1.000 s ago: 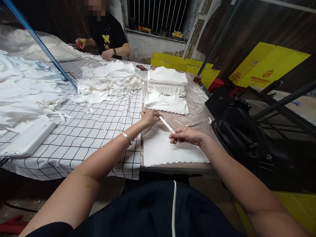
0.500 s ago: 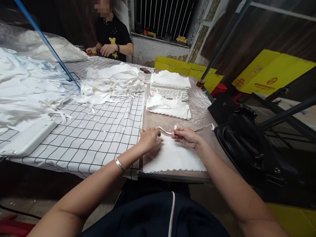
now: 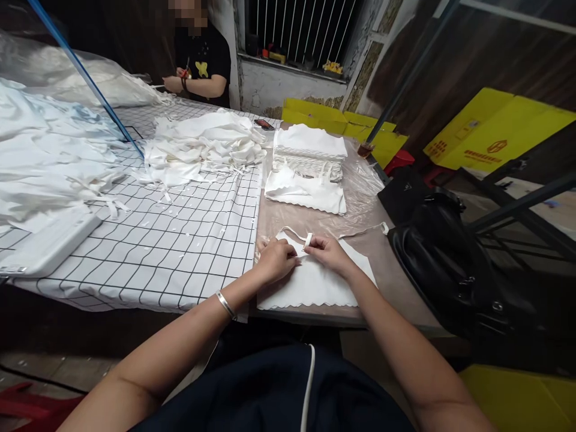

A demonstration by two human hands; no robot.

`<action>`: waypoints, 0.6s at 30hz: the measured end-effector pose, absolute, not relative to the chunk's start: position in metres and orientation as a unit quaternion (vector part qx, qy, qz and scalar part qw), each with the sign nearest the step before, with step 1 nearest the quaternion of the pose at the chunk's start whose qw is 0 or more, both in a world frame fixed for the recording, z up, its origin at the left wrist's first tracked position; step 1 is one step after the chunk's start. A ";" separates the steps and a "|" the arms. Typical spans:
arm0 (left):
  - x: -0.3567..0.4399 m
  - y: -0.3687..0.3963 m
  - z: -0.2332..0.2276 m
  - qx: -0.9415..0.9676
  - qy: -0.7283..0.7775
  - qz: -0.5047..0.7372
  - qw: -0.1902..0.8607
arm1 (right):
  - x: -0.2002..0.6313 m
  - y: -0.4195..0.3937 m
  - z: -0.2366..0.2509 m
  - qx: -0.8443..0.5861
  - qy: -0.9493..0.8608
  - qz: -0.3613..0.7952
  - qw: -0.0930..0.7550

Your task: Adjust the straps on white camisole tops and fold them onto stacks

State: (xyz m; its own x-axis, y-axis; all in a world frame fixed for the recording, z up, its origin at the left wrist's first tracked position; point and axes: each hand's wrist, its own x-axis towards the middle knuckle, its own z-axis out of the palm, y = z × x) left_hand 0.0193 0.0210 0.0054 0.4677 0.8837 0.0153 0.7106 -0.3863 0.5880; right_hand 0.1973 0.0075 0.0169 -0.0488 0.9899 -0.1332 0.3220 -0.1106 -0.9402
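Observation:
A white garment (image 3: 310, 285) with a wavy hem and thin straps lies flat on the table edge in front of me. My right hand (image 3: 330, 255) is closed in a pinch on a white shoulder strap (image 3: 308, 240), whose folded end sticks up from the fingertips. My left hand (image 3: 278, 262) rests over the garment's upper left part, fingers curled together; what they pinch is hidden. The strap loops between both hands, and another strap (image 3: 364, 230) stretches right across the plastic. Beyond them, a folded white top (image 3: 306, 195) lies before a stack of white garments (image 3: 310, 147).
A checked cloth (image 3: 211, 240) covers the left side, with heaps of white garments (image 3: 207, 147) and a white flat device (image 3: 54, 246). Black bags (image 3: 432, 258) sit at the right edge. Blue poles (image 3: 90, 84) rise nearby. Across the table, a person (image 3: 202, 66) holds something red.
My right hand has moved slightly left and down with the strap, closer to my left hand. My left hand has settled lower on the garment. The person opposite has shifted their hands.

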 end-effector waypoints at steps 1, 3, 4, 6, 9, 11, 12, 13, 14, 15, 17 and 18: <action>0.020 0.020 0.004 0.813 0.488 0.174 0.265 | 0.197 0.007 0.015 -0.587 -0.575 0.448 0.352; 0.020 0.019 0.004 0.805 0.491 0.182 0.278 | 0.198 0.005 0.012 -0.584 -0.604 0.427 0.334; 0.020 0.019 0.004 0.801 0.494 0.182 0.284 | 0.198 0.005 0.011 -0.581 -0.617 0.418 0.328; 0.019 0.018 0.005 0.796 0.498 0.179 0.294 | 0.198 0.005 0.009 -0.571 -0.639 0.402 0.322; 0.019 0.017 0.006 0.794 0.495 0.178 0.303 | 0.197 0.005 0.008 -0.560 -0.658 0.388 0.320; 0.019 0.018 0.006 0.796 0.491 0.178 0.306 | 0.197 0.005 0.009 -0.554 -0.666 0.389 0.312; 0.018 0.018 0.005 0.797 0.490 0.178 0.307 | 0.196 0.005 0.010 -0.552 -0.669 0.391 0.308; 0.018 0.018 0.005 0.797 0.489 0.178 0.306 | 0.196 0.005 0.011 -0.551 -0.671 0.392 0.304; 0.018 0.018 0.004 0.798 0.488 0.178 0.306 | 0.196 0.005 0.012 -0.551 -0.672 0.391 0.302; 0.017 0.019 0.004 0.798 0.487 0.178 0.306 | 0.197 0.005 0.012 -0.552 -0.673 0.388 0.302; 0.017 0.019 0.004 0.799 0.486 0.181 0.305 | 0.197 0.006 0.013 -0.555 -0.675 0.379 0.304; 0.016 0.020 0.004 0.799 0.485 0.182 0.306 | 0.197 0.006 0.013 -0.556 -0.675 0.376 0.305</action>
